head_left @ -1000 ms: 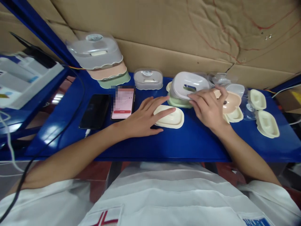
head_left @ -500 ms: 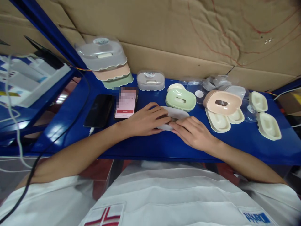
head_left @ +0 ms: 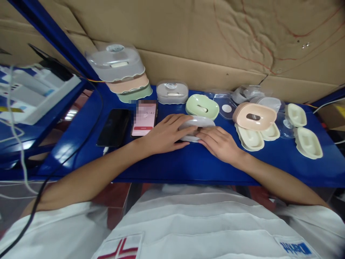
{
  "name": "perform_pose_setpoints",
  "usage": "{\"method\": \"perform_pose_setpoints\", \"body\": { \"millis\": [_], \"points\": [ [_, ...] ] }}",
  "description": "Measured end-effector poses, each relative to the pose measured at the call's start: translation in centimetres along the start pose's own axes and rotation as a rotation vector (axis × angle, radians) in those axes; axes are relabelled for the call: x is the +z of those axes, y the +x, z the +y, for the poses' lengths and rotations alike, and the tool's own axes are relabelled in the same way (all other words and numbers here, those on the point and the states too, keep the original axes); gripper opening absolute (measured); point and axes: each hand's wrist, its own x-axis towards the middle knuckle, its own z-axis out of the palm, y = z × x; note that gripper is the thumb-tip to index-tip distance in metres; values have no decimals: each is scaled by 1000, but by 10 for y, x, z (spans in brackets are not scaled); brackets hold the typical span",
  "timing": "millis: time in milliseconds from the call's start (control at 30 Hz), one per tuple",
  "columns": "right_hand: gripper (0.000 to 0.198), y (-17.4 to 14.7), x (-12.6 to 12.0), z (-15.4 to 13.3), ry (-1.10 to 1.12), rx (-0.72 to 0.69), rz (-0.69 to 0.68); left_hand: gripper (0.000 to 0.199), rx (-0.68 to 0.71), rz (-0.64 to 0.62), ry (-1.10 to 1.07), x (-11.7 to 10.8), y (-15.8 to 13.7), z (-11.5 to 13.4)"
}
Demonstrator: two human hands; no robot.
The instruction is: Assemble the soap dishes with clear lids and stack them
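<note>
A light grey oval soap dish (head_left: 199,120) with a dark slot in its middle lies on the blue table just in front of me. My left hand (head_left: 172,133) grips its left end, fingers across the rim. From the right, my right hand (head_left: 219,144) holds the near right edge with fingers bent over it. Both sets of fingers cover part of the dish. Right behind it sits a light green soap dish (head_left: 208,104) with a slot.
Stacked lidded dishes (head_left: 117,66) and a grey lidded dish (head_left: 172,94) stand at the back. Two phones, one dark (head_left: 113,127) and one lit (head_left: 145,120), lie left. To the right are a peach dish (head_left: 260,120), cream trays (head_left: 308,142) and clear lids (head_left: 225,106).
The grey dish has moved slightly away from me, both hands with it. Behind it the green dish has shifted left and back, covering the cream piece that showed there.
</note>
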Motion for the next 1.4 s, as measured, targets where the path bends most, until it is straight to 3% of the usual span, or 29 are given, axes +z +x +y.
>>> {"method": "perform_pose_setpoints", "body": {
  "millis": [100,267,667,733,900,1033,1133,1233,1333,1400],
  "points": [
    [27,-1,0,1,0,38,29,64,-56,41,-24,2,0,-2],
    [26,8,8,0,17,46,-14,51,-63,21,-14,7,-2,-7],
    [35,6,16,7,18,-9,-52,52,-110,-165,103,1,-4,3],
    [36,7,10,14,-35,80,-34,52,-120,-173,117,-1,-4,6],
    [46,5,-3,34,-385,523,-36,48,-161,-213,120,-5,-3,7],
    [35,-2,0,50,-459,601,-150,45,-161,-168,38,-5,-3,7],
    [31,-3,-3,60,-352,628,-25,45,-158,-115,-48,-3,-4,7],
    [27,-1,-14,68,-113,689,254,58,-203,-91,-117,-1,-5,6],
    [32,2,-27,70,322,708,577,76,-223,-67,-140,-1,-5,4],
    [34,4,-34,67,675,716,678,84,-204,-31,-116,-2,-4,3]
  ]
}}
